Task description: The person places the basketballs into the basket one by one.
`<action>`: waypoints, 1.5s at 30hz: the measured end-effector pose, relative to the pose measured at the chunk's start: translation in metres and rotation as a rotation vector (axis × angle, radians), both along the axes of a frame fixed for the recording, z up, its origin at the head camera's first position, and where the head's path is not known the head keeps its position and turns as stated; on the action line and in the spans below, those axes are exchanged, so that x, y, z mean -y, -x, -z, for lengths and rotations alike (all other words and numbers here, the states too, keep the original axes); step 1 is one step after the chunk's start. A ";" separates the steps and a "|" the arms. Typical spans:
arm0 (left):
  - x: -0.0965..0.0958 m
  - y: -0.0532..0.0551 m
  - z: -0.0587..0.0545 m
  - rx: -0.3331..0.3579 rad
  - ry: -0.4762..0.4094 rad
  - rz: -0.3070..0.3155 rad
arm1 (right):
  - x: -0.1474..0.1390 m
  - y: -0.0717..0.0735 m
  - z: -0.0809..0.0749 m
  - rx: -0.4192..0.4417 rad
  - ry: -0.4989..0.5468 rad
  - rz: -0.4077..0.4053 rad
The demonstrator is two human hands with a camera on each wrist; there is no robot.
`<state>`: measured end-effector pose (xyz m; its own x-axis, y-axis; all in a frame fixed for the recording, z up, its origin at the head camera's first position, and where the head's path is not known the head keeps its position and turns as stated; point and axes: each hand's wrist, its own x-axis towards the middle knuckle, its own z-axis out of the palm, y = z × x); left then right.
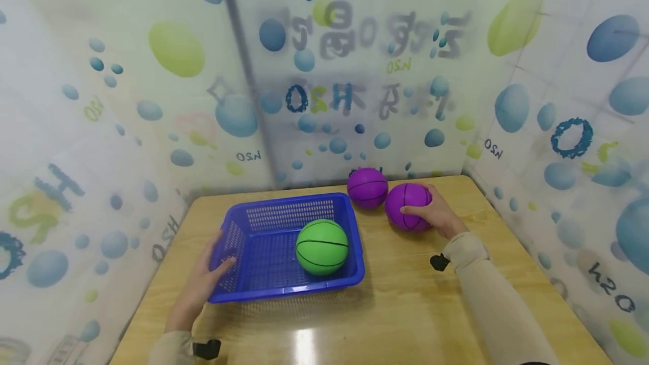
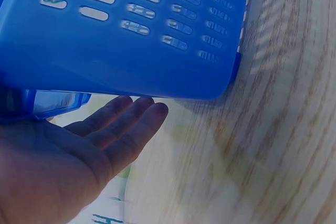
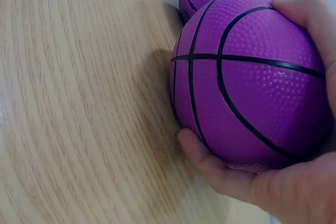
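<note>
A blue plastic basket [image 1: 284,292] with slotted walls rests on the table. My left hand [image 1: 205,277] is at its left side, the thumb over the rim and the fingers extended along the outside of the wall [image 2: 121,51]. A green ball [image 1: 321,246] patterned like a basketball lies in the right part of the basket. To the right of the basket, my right hand [image 1: 431,213] grips a purple mini basketball [image 3: 247,77], with thumb and fingers spread around its sides. A second purple mini basketball [image 1: 367,188] sits just behind and left of the held one.
The light wood table [image 1: 405,303] extends in front of the basket and to its right. Curtains [image 1: 314,72] with blue and green bubble prints hang behind the table and along both sides, close to its edges.
</note>
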<state>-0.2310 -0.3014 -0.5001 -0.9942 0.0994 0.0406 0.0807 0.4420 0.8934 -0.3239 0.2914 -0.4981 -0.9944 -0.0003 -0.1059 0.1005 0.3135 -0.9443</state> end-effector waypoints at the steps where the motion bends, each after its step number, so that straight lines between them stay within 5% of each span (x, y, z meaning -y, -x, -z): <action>1: -0.001 0.000 0.000 -0.002 0.001 0.000 | 0.000 -0.001 0.001 -0.006 0.000 0.000; 8: -0.003 -0.002 0.003 0.031 0.012 -0.013 | 0.006 -0.019 -0.026 0.004 0.034 -0.026; 13: -0.002 -0.003 0.004 0.029 0.013 -0.011 | -0.003 -0.007 -0.003 -0.018 0.053 -0.001; 17: -0.002 -0.002 0.003 0.030 0.019 -0.007 | -0.008 -0.002 -0.005 -0.049 0.072 0.025; 34: 0.001 0.003 0.001 0.026 0.043 -0.011 | 0.003 0.004 -0.128 -0.250 0.173 0.039; 45: 0.002 0.001 0.001 0.034 0.012 0.003 | 0.027 -0.001 -0.157 -0.335 0.181 0.004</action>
